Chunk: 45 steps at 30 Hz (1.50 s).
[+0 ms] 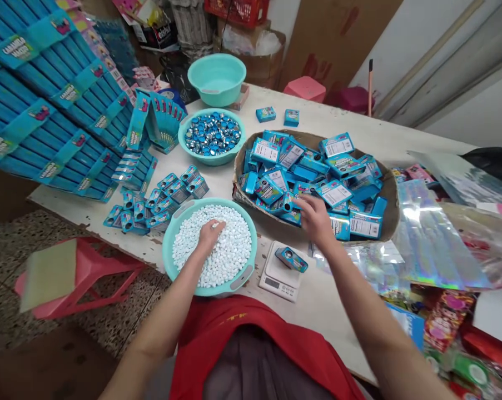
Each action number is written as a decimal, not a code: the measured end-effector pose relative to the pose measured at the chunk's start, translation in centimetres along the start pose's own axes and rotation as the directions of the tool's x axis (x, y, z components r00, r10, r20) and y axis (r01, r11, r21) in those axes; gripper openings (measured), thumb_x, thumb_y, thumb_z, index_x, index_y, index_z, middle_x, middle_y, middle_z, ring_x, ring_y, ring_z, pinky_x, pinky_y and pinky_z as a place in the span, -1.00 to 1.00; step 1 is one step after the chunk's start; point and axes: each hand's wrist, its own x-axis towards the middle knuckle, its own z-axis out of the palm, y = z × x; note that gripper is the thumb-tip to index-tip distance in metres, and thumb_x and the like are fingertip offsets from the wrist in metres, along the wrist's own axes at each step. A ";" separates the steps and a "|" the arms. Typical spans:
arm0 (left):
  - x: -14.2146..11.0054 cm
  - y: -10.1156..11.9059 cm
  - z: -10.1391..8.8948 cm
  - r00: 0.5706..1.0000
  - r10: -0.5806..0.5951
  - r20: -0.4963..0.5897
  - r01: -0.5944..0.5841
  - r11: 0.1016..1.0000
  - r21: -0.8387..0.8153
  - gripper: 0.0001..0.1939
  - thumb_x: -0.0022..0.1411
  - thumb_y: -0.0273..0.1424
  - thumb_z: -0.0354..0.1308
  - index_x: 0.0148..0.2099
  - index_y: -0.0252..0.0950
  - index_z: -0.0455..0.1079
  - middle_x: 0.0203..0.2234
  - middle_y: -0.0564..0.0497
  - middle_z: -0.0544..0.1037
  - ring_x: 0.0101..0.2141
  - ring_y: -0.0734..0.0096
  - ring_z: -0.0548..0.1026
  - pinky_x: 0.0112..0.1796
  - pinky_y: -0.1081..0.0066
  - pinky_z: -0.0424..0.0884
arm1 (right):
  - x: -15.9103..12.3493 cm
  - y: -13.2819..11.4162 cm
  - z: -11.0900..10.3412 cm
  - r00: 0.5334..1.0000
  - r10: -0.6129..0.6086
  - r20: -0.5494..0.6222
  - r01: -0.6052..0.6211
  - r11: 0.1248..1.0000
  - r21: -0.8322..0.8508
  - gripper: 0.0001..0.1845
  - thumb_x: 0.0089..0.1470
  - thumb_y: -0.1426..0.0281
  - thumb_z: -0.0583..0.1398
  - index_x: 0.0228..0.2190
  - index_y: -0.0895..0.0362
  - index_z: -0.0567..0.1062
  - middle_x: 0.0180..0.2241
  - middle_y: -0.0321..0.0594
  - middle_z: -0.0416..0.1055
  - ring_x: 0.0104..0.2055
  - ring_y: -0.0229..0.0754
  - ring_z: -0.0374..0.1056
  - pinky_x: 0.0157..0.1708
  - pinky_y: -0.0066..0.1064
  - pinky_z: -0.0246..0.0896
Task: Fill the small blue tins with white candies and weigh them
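My left hand is in a turquoise bowl of small white candies. Its fingers are pinched together, with white candies at the tips. Over the near side of a pile of small blue printed boxes, my right hand has its fingers apart and slightly bent. Its fingertips reach the edge of one blue box that has a round hole in its end. Between my arms, another blue box with a hole lies tilted on a white digital scale.
The piled boxes sit in a cut-down cardboard tray. Several holed boxes stand left of the candies. Behind are a bowl of blue and silver caps and another turquoise bowl. Shiny plastic sheets lie at right.
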 end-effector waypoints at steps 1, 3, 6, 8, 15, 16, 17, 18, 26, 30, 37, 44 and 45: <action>0.0 0.1 0.0 0.999 -0.030 0.023 0.033 0.986 -0.163 -0.68 -0.13 -0.11 0.25 -0.48 -0.25 0.34 -0.63 0.09 0.35 -0.45 0.33 0.39 -0.39 0.41 0.30 | 2.1 1.3 0.4 0.990 -0.063 0.127 0.066 0.998 -0.023 -0.55 0.07 0.63 -0.03 -0.14 0.00 0.47 -0.04 -0.13 0.41 0.07 -0.07 0.27 0.06 -0.06 0.16; -0.1 0.3 -0.4 0.997 -0.061 0.049 0.076 0.914 -0.397 -0.69 -0.20 -0.19 0.29 -0.47 -0.28 0.33 -0.60 0.10 0.38 -0.46 0.40 0.39 -0.43 0.47 0.31 | 5.2 3.8 1.5 0.925 -0.142 0.352 0.164 0.986 -0.031 -0.58 -0.01 0.66 0.04 -0.20 0.06 0.51 0.01 -0.13 0.39 0.10 -0.04 0.22 0.09 -0.07 0.13; -0.6 1.0 -1.6 0.982 -0.120 0.143 0.180 0.803 -0.568 -0.72 -0.21 -0.28 0.27 -0.42 -0.29 0.33 -0.56 0.09 0.42 -0.52 0.48 0.38 -0.55 0.54 0.25 | 6.8 5.7 2.2 0.870 -0.174 0.462 0.193 0.981 0.006 -0.68 -0.09 0.60 0.17 -0.25 0.12 0.52 0.05 -0.10 0.36 0.13 0.03 0.18 0.12 -0.03 0.07; -1.1 1.5 -2.6 0.956 -0.142 0.257 0.281 0.696 -0.661 -0.73 -0.15 -0.26 0.24 -0.38 -0.29 0.35 -0.56 0.06 0.43 -0.60 0.52 0.34 -0.65 0.57 0.14 | 6.5 5.6 1.2 0.877 -0.173 0.449 0.170 0.984 0.047 -0.69 -0.09 0.52 0.25 -0.22 0.13 0.51 0.02 -0.07 0.38 0.10 0.06 0.20 0.11 -0.03 0.07; -1.5 2.5 -2.8 0.917 -0.248 0.314 0.395 0.439 -0.807 -0.79 0.08 -0.24 0.13 -0.35 -0.29 0.30 -0.55 0.02 0.45 -0.59 0.49 0.42 -0.67 0.60 0.21 | 3.5 0.1 -4.5 0.990 0.133 0.057 -0.144 0.945 0.295 -0.41 -0.18 0.18 0.38 -0.10 0.04 0.40 -0.19 -0.22 0.43 -0.17 -0.07 0.37 -0.21 -0.22 0.31; -1.5 2.6 -2.6 0.914 -0.247 0.321 0.400 0.428 -0.811 -0.81 0.08 -0.26 0.12 -0.37 -0.29 0.28 -0.58 0.05 0.43 -0.62 0.51 0.39 -0.69 0.61 0.18 | 3.0 -1.0 -4.4 0.983 0.182 -0.025 -0.162 0.923 0.348 -0.43 -0.20 0.17 0.39 -0.13 0.03 0.41 -0.22 -0.25 0.42 -0.19 -0.09 0.37 -0.21 -0.23 0.31; -1.5 2.7 -2.4 0.917 -0.241 0.319 0.395 0.423 -0.815 -0.83 0.08 -0.28 0.11 -0.39 -0.28 0.27 -0.59 0.06 0.41 -0.64 0.53 0.38 -0.70 0.61 0.17 | 2.6 -2.2 -4.0 0.969 0.229 -0.092 -0.176 0.902 0.395 -0.48 -0.20 0.16 0.39 -0.17 0.02 0.42 -0.24 -0.26 0.42 -0.19 -0.10 0.37 -0.20 -0.23 0.30; -1.5 2.9 -2.3 0.919 -0.236 0.314 0.389 0.426 -0.817 -0.84 0.08 -0.30 0.10 -0.39 -0.28 0.26 -0.59 0.07 0.40 -0.64 0.53 0.37 -0.70 0.61 0.16 | 2.1 -3.4 -3.3 0.952 0.273 -0.137 -0.189 0.880 0.436 -0.53 -0.18 0.16 0.38 -0.21 0.01 0.43 -0.25 -0.28 0.42 -0.18 -0.10 0.37 -0.17 -0.23 0.30; -5.4 8.4 -3.1 0.974 -0.078 0.213 0.223 0.508 -0.832 -0.78 0.01 -0.25 0.15 -0.42 -0.30 0.26 -0.62 0.08 0.39 -0.67 0.57 0.33 -0.71 0.59 0.12 | 0.0 -11.7 4.5 0.952 0.161 0.261 -0.275 0.824 0.495 -0.63 -0.09 0.26 0.32 -0.19 0.05 0.45 -0.24 -0.21 0.43 -0.15 -0.06 0.33 -0.13 -0.20 0.24; -6.6 10.0 -2.2 0.999 0.037 -0.026 -0.041 0.513 -0.858 -0.75 -0.01 -0.23 0.18 -0.45 -0.31 0.27 -0.63 0.07 0.39 -0.61 0.53 0.40 -0.58 0.53 0.30 | 0.3 -13.7 6.4 0.954 0.118 0.276 -0.236 0.863 0.446 -0.65 -0.09 0.32 0.30 -0.20 0.06 0.43 -0.21 -0.16 0.44 -0.13 -0.02 0.33 -0.15 -0.19 0.24; -6.2 9.4 -1.8 0.984 0.077 -0.160 -0.177 0.495 -0.851 -0.75 0.00 -0.27 0.22 -0.46 -0.30 0.26 -0.63 0.10 0.40 -0.59 0.49 0.44 -0.48 0.46 0.37 | 1.0 -15.0 6.7 0.952 0.113 0.283 -0.224 0.890 0.398 -0.67 -0.11 0.27 0.29 -0.25 0.07 0.42 -0.22 -0.16 0.47 -0.14 0.01 0.35 -0.16 -0.18 0.25; -6.0 9.1 -2.3 0.984 0.042 -0.170 -0.168 0.498 -0.851 -0.74 -0.04 -0.27 0.25 -0.44 -0.30 0.26 -0.63 0.12 0.40 -0.60 0.49 0.43 -0.51 0.47 0.33 | 1.9 -15.0 7.0 0.956 0.098 0.276 -0.196 0.914 0.356 -0.61 -0.12 0.19 0.29 -0.23 0.07 0.41 -0.19 -0.14 0.49 -0.13 0.06 0.37 -0.14 -0.11 0.22; -6.0 9.0 -2.3 0.984 0.044 -0.171 -0.170 0.499 -0.849 -0.74 -0.04 -0.26 0.25 -0.43 -0.30 0.27 -0.63 0.12 0.40 -0.60 0.49 0.43 -0.50 0.47 0.33 | 2.0 -15.0 7.1 0.957 0.094 0.275 -0.192 0.915 0.354 -0.60 -0.13 0.18 0.29 -0.24 0.07 0.40 -0.20 -0.14 0.49 -0.13 0.06 0.37 -0.14 -0.11 0.21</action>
